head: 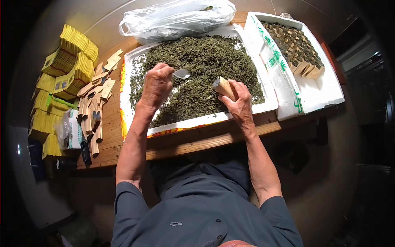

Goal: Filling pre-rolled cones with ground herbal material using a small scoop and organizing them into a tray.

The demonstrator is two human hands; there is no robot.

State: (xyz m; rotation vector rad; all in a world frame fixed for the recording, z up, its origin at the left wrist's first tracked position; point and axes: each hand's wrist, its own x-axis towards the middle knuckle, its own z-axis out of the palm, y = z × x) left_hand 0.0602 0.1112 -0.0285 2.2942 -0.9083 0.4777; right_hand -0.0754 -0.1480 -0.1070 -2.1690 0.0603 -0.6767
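My left hand [158, 85] is closed around the handle of a pale spoon [182, 73], whose bowl points right above a heap of dried green leaves [200, 51]. The leaves lie in a shallow white foam tray [268, 103] on a wooden table. My right hand [239, 97] grips a tan paper packet [225, 88], tilted up and to the left, its top end towards the spoon. Whether that packet holds leaves cannot be told. A white foam box [331, 94] at the right holds many tan packets [293, 46] standing in rows, with dark leaves among them.
Behind the tray lies a translucent plastic bag [179, 20]. On the left of the wooden table [109, 131] are flat tan packets [100, 92], stacks of yellow packets [74, 74], a bright green plastic piece [61, 101], a small white box [75, 129] and a black object [85, 152].
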